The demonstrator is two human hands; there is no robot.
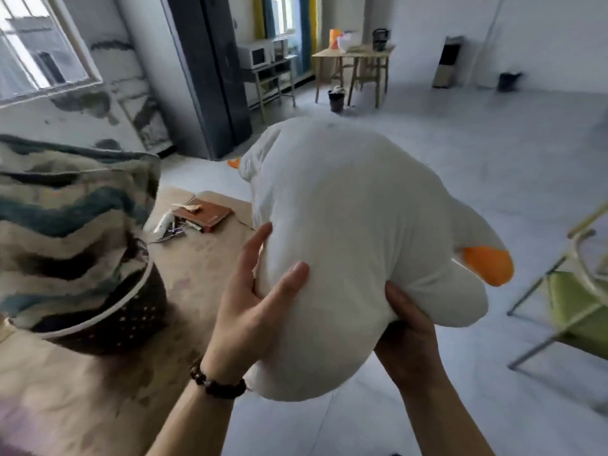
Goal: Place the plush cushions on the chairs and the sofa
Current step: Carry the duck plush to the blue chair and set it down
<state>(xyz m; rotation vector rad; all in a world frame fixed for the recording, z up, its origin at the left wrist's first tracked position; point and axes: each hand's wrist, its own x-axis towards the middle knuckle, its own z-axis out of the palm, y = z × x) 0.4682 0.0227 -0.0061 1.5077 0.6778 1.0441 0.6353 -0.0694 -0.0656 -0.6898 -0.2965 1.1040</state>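
A big white plush goose cushion (345, 232) with orange feet fills the middle of the view, held up in the air. My left hand (253, 301) presses against its left side, thumb and fingers spread on the fabric. My right hand (408, 334) grips it from underneath. A wavy blue, grey and cream patterned cushion (65, 218) sits at the left in a dark perforated basket (125, 324). A green-seated metal chair (572, 301) stands at the right edge, its seat bare.
The basket rests on a beige surface (98, 406) that also holds a brown book (204, 215) and small items. Farther back are a dark cabinet (210, 70), a microwave shelf (260, 57), a wooden table (358, 64) and a bin (336, 99). Grey floor (493, 143) spreads between.
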